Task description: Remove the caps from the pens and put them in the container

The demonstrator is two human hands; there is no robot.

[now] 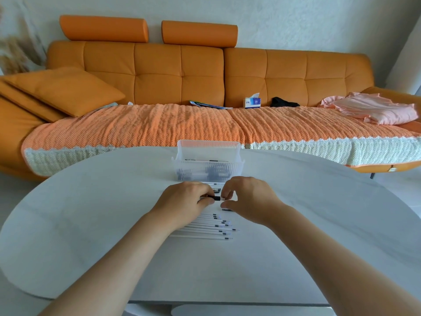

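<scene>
Head view. Both hands work over a pale rounded surface (319,201), just in front of the container (208,171).

Left hand (186,199): fingers curled round one pen (215,198), gripping it. A short black section of the pen shows in the gap between the two hands.

Right hand (248,197): thumb and fingertips pinch the same pen at its right end. Cannot tell from this view which part is the cap, or whether it is seated or off.

Container: clear ribbed plastic, open top, on the surface at its far-centre edge. Dark and white items lie inside; they are blurred by the ribbing.

Row of pens (205,228): thin white bodies lie side by side on the surface, just nearer the camera than the hands, with dark tips pointing right. The left forearm covers their left ends.

A small dark piece (217,190) lies between the hands and the container; too small to identify.

Background: orange sofa (159,71) with a knitted throw, a tissue box (252,102) and a pink cloth (373,110) on its seat.
</scene>
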